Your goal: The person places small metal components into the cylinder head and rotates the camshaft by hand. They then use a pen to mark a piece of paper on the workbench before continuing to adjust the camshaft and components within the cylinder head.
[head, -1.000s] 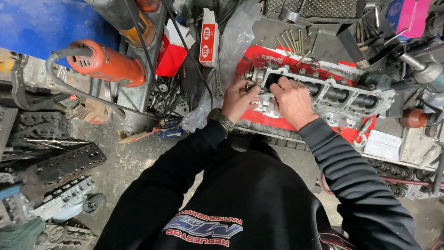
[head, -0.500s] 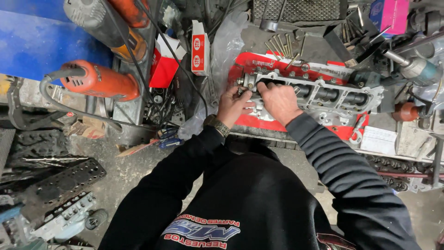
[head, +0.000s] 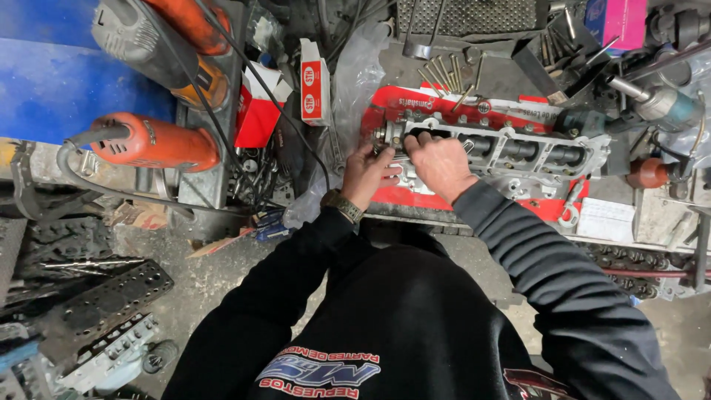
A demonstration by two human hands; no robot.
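Both hands, left hand [head: 368, 172] & right hand [head: 440, 163], fingers curled gripping cylinder head [head: 518, 152]; red-white box [head: 314, 81] just left.

I see a silver-grey cast-metal cylinder head [head: 511, 152] lying on a bright red sheet with white print [head: 444, 104]. The sleeves [head: 518, 244] are black, faintly ribbed grey. An orange power tool [head: 152, 142] sits against a blue panel [head: 52, 81]. A pink box [head: 618, 21] shows top right.
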